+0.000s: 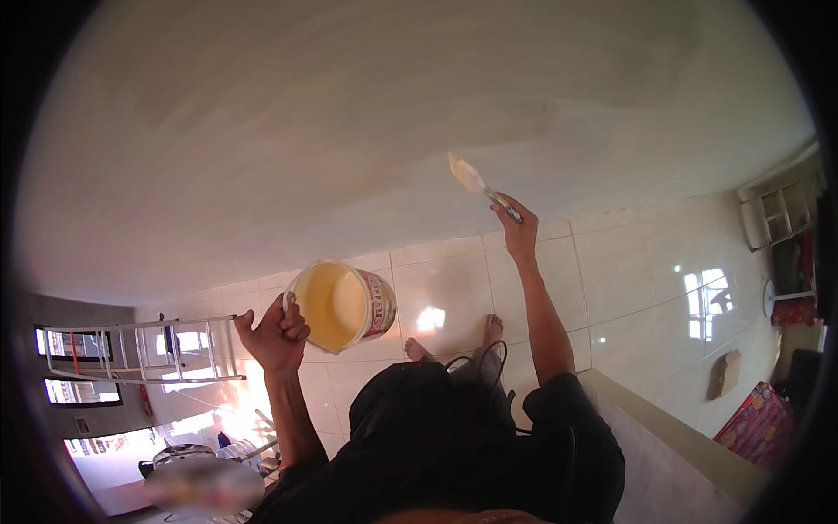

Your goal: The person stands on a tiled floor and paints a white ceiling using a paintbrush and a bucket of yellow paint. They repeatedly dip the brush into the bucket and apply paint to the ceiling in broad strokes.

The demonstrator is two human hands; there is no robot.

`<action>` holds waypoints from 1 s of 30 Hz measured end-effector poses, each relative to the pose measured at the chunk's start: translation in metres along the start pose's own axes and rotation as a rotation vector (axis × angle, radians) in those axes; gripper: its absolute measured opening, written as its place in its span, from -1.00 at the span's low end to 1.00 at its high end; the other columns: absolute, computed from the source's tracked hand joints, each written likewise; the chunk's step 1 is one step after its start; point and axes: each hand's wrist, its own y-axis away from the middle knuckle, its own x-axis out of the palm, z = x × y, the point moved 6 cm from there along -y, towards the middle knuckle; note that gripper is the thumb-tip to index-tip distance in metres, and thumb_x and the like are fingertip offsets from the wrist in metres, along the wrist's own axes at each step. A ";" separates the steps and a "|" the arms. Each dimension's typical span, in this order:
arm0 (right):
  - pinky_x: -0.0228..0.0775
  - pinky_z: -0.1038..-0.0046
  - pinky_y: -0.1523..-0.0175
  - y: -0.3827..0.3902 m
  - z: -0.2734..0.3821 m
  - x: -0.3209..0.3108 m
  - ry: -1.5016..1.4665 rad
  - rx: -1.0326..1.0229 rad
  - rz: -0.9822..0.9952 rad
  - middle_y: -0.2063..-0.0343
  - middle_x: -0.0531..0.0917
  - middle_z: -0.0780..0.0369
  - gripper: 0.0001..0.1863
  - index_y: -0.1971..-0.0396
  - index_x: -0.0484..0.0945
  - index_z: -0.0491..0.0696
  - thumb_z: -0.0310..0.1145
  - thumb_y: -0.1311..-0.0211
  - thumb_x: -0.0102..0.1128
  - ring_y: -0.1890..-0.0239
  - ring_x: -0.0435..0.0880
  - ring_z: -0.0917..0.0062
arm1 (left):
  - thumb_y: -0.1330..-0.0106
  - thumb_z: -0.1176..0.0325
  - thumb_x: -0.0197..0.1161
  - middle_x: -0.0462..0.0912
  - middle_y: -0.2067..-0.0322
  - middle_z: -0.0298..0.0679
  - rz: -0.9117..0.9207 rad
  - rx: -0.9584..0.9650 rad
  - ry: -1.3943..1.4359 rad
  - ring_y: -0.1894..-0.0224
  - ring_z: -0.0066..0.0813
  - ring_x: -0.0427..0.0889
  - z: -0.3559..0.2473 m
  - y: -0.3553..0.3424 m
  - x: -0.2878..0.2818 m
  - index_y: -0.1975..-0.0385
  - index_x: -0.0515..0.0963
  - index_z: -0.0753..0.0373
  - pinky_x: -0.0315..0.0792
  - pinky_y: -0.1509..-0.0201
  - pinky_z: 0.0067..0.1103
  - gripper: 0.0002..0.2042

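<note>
My left hand [272, 336] grips the handle of a white bucket [376, 307] with a printed side, tilted so its pale yellow inside shows. My right hand [518, 223] is closed on the handle of a flat paintbrush [467, 175], whose pale, paint-coated bristles point up and left, close to the large off-white wall [288, 122]; whether they touch it I cannot tell. My bare feet [493, 330] stand on glossy tiles [441, 271] below.
An aluminium ladder [179, 349] is at left, near bright windows and some blurred, unclear items [202, 483]. A low ledge [663, 410] runs beside me at lower right. Farther right lie a cardboard piece [728, 374], patterned fabric [744, 424] and a framed object [781, 214].
</note>
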 end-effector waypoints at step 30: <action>0.47 0.55 0.19 0.022 -0.046 0.131 -0.021 -0.251 -0.073 0.30 0.72 0.14 -0.68 0.08 0.64 -0.12 -0.49 -0.11 0.31 0.34 0.64 0.60 | -0.09 -0.20 -0.10 0.12 0.69 -0.48 -0.198 -0.076 -0.087 0.68 -0.65 0.02 -0.015 -0.032 -0.092 0.31 0.44 0.32 -0.07 0.54 -0.66 -0.41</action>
